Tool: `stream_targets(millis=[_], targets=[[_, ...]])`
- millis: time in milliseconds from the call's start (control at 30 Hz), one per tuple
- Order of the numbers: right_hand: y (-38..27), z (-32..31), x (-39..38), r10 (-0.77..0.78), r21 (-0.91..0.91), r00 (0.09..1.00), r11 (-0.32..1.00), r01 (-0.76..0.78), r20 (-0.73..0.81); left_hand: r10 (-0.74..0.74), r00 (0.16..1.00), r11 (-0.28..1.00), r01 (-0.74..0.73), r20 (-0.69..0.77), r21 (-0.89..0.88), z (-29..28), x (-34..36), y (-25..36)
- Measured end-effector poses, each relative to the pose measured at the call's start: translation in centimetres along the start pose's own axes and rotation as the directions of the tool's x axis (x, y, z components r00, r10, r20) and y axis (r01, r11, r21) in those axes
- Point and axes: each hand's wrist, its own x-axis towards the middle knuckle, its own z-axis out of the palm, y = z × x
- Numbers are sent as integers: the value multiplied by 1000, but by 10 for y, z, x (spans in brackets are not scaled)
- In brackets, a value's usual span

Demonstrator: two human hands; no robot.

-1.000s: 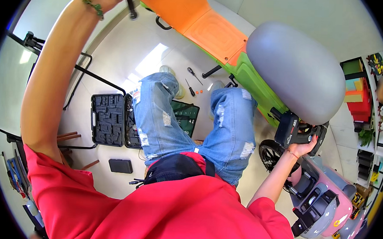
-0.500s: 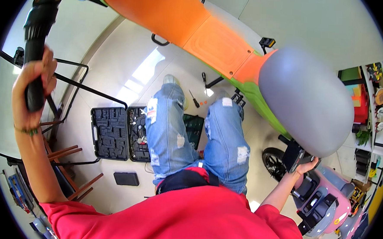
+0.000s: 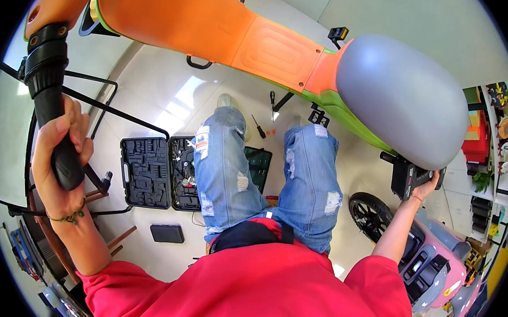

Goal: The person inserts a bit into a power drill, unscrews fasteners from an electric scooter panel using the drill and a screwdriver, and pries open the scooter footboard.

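Observation:
An orange and green electric scooter [image 3: 280, 48] with a rounded grey seat [image 3: 403, 100] stretches across the far side. My left hand [image 3: 65, 143] is closed around its black handlebar grip [image 3: 68, 169], thumb lying along the grip. At the seat's rear end, my right hand [image 3: 427, 187] grips a black boxy part [image 3: 403, 179] below the seat; most of its fingers are hidden behind that part. A black kickstand bar [image 3: 282, 101] slants under the scooter, and a pedal [image 3: 318, 117] shows near my right knee.
An opened black tool case [image 3: 145, 173] lies on the floor left of my legs, near a small black box [image 3: 167, 234]. Two screwdrivers [image 3: 259, 128] lie ahead of my feet. A pink scooter [image 3: 440, 271] stands at right, a black metal frame [image 3: 115, 114] at left, stocked shelves [image 3: 490, 171] far right.
The scooter has shifted left, and its handlebar has turned. My left hand has moved right and nearer with the grip. My right hand has moved farther away and slightly right with the black rear part.

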Motion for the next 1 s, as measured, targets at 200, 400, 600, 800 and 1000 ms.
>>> stream_targets(millis=[200,400,600,800,1000], targets=[[-1,1,91,38,42,998,998,-40,57,-67,996,981,76,-54,180,60,17,25],[-4,25,80,79,58,995,995,-83,66,22,996,992,-11,-87,123,78,7,25],[9,10,79,-20,61,1000,998,21,-8,52,997,998,-54,-63,-22,91,5,8],[15,14,-20,27,77,998,997,-31,59,-47,983,977,9,-177,-211,93,-27,-109],[49,19,-139,404,316,908,880,-354,-110,764,640,582,-630,80,-514,145,-33,-105]])
